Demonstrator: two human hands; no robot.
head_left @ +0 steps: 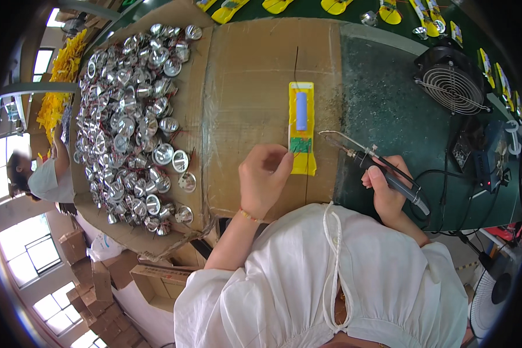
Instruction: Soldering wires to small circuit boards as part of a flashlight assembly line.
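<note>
In front of me lies a long yellow plastic housing (311, 116) with a blue cylindrical battery cell (301, 111) in its upper part. Below the cell sits a small green circuit board (300, 145) with thin wires at it. My left hand (265, 176) is at the housing's left edge beside the board, thumb and fingers closed together; whatever they pinch is too small to make out. My right hand (387, 187) grips a black soldering iron (395, 181) with a thin metal feed tube. Its tip points at the board from the right, apart from it.
Many silver reflector cups (124, 124) with wires fill a cardboard tray at left. Cardboard (249, 87) covers the bench's middle. A black fan (451, 87) and a blue soldering station (486, 168) with cables stand at right. More yellow housings (229, 10) line the far edge. Another person (49, 180) is at left.
</note>
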